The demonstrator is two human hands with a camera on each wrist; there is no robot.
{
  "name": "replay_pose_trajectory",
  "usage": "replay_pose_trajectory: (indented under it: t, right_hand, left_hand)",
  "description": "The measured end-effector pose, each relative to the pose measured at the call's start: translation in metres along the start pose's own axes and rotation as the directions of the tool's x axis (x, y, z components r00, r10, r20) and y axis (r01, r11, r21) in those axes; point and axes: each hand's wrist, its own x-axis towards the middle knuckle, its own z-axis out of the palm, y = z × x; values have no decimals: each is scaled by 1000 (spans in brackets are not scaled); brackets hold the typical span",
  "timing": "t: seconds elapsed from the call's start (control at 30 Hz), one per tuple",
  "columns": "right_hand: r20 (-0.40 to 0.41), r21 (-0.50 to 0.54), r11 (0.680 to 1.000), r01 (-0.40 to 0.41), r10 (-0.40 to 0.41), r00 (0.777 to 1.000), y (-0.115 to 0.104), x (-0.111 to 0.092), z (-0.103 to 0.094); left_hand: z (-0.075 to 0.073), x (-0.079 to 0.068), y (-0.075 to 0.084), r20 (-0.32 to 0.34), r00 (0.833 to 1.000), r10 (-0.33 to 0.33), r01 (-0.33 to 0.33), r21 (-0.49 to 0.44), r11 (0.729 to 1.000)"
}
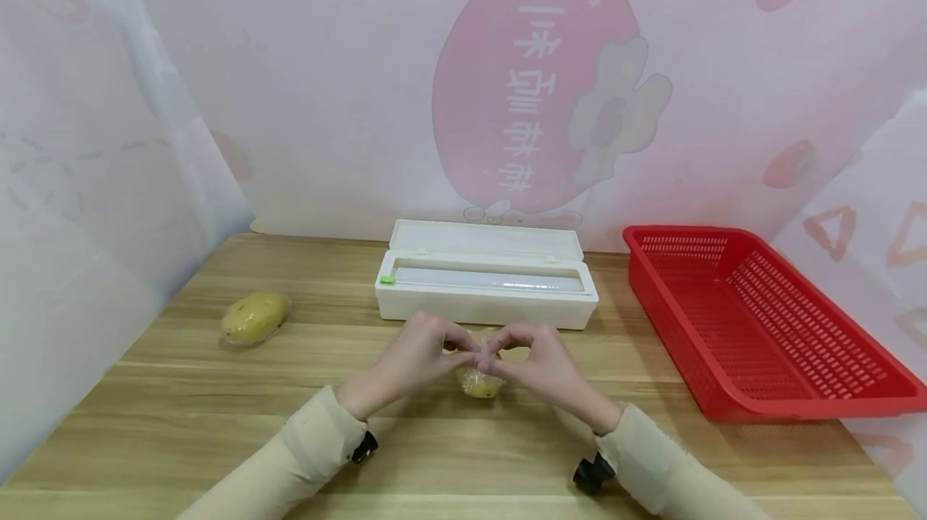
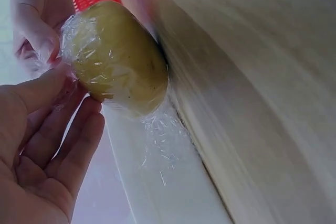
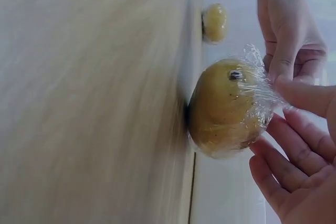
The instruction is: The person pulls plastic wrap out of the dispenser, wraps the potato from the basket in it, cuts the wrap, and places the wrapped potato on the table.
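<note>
A yellow mango point(image 1: 481, 388) covered in clear plastic wrap point(image 2: 161, 142) rests on the table in front of the white box. My left hand point(image 1: 414, 357) pinches the gathered wrap on top of the mango between thumb and forefinger. From the other side my right hand point(image 1: 541, 361) pinches the same bunch, its fingertips right against the left ones. In the right wrist view a dark stem spot shows on the mango point(image 3: 223, 111), and the other fingers of the right hand spread loosely beside it. A loose flap of wrap hangs off one end in the left wrist view.
Behind the hands stands a white wrap dispenser box point(image 1: 487, 307), lid up, with a roll inside and a green slider at its left end. Another wrapped mango point(image 1: 255, 317) lies at the left. A red plastic basket point(image 1: 695, 343) stands on the right.
</note>
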Motion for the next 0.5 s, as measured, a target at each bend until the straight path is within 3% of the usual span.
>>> replay_pose_trajectory:
  t: [0.27, 0.5]
  right_hand:
    - [-31, -16, 999, -34, 34, 999, -1, 4, 3]
    - [-20, 3, 999, -52, 52, 998, 1, 9, 1]
  left_hand:
    - [1, -1, -6, -8, 995, -96, 96, -44, 994]
    - [1, -1, -6, -14, 992, -124, 122, -88, 989]
